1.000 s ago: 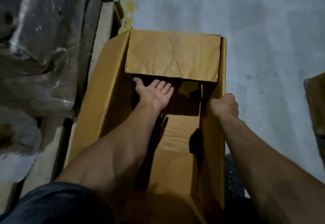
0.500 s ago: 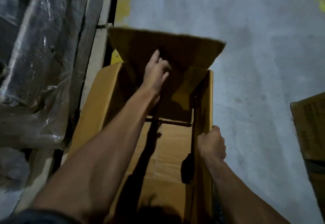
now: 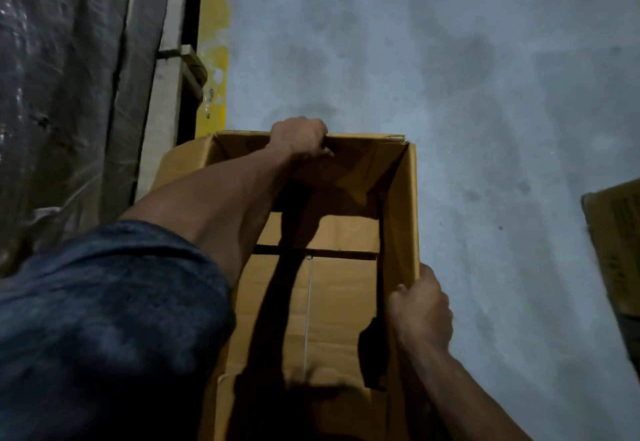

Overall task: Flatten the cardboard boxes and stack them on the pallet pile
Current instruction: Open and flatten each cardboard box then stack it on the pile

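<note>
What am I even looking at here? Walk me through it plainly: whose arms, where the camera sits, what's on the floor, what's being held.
There is no machine here, only a person working bare-handed. The single picture comes from a camera worn on the person's head, looking forward and down, so both arms reach away from you. An open cardboard box stands on a grey concrete floor; you look down into it. The left hand grips the top edge of the far wall. The right hand grips the top edge of the right wall. To the left is a plastic-wrapped load beside a yellow floor line. Part of another box shows at the right edge. The dark blue blur is the person's sleeve.
</note>
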Demonstrator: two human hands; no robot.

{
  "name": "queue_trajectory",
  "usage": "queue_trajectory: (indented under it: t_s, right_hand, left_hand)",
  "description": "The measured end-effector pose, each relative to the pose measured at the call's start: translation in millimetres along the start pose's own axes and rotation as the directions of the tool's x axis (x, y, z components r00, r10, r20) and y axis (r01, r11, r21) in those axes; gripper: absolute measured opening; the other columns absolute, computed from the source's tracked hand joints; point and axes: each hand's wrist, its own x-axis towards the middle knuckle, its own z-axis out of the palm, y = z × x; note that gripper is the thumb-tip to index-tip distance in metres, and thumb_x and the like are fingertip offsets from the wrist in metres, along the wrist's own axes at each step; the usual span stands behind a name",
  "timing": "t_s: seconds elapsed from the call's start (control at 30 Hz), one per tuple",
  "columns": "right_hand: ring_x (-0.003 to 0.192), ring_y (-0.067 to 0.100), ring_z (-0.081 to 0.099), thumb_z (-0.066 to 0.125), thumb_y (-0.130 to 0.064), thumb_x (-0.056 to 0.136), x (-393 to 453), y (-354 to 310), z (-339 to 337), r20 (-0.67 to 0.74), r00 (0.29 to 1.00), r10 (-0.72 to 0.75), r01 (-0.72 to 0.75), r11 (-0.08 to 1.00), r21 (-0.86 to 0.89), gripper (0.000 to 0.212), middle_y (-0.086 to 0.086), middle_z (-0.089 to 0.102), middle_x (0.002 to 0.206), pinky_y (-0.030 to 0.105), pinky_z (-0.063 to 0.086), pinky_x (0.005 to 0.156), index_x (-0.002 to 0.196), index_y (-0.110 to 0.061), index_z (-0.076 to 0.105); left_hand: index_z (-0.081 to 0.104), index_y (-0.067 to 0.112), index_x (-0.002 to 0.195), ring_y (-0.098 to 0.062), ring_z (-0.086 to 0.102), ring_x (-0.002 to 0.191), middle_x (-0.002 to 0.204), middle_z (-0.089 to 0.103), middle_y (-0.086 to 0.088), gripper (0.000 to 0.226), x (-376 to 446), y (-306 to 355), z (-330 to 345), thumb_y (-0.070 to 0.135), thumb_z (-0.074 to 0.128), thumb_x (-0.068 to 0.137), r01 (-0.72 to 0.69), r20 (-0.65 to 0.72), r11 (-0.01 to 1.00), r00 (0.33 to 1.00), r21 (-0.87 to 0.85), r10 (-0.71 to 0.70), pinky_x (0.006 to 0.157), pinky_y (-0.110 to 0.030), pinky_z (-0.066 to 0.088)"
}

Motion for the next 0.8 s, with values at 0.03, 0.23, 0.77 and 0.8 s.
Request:
queue_trajectory:
  t_s: [0.03, 0.23, 0.77, 0.8]
  right_hand:
    - [0.081, 0.019, 0.052, 0.054, -0.015, 0.1, 0, -1, 1, -0.001, 1.0, -0.001, 0.001, 1.0, -0.003, 0.033, 0.005, 0.061, 0.1, 0.032, 0.044, 0.07, 0.133, -0.013, 0.051]
    - [0.083, 0.022, 0.053, 0.055, -0.015, 0.099, -1, -4, -1, -0.009, 1.0, 0.002, -0.002, 1.0, -0.005, 0.032, 0.012, 0.065, 0.11, 0.032, 0.042, 0.07, 0.131, -0.011, 0.051]
    - [0.1, 0.036, 0.06, 0.054, -0.02, 0.101, -10, -1, -11, 0.012, 1.0, 0.025, -0.025, 0.999, -0.031, 0.027, 0.014, 0.059, 0.108, 0.04, 0.044, 0.075, 0.125, -0.012, 0.048]
    - [0.099, 0.035, 0.059, 0.053, -0.022, 0.102, -13, 1, -12, 0.02, 1.0, 0.019, -0.018, 0.999, -0.033, 0.029, 0.015, 0.06, 0.111, 0.04, 0.044, 0.075, 0.128, -0.011, 0.047]
  left_hand:
    - [0.062, 0.018, 0.118, -0.032, 0.062, 0.107, 0.114, 0.066, -0.011, 0.041, 0, 0, -1, 0.051, 0.061, 0.093, 0.003, -0.008, 1.0, 1.0, 0.007, -0.003, 0.073, -0.035, 0.039]
    - [0.056, 0.017, 0.122, -0.032, 0.059, 0.11, 0.121, 0.063, -0.011, 0.033, -11, 7, 7, 0.04, 0.056, 0.098, 0.04, -0.074, 0.998, 0.997, 0.051, -0.036, 0.079, -0.036, 0.039]
    - [0.016, 0.001, 0.154, -0.034, 0.04, 0.137, 0.159, 0.026, -0.017, 0.068, -230, -67, 71, 0.027, 0.047, 0.099, 0.393, -0.085, 0.863, 0.894, -0.317, -0.439, 0.11, -0.046, 0.038]
    - [0.018, 0.0, 0.153, -0.034, 0.04, 0.137, 0.158, 0.028, -0.019, 0.068, -249, -68, 81, 0.027, 0.047, 0.099, 0.4, -0.072, 0.853, 0.892, -0.336, -0.447, 0.111, -0.045, 0.038]
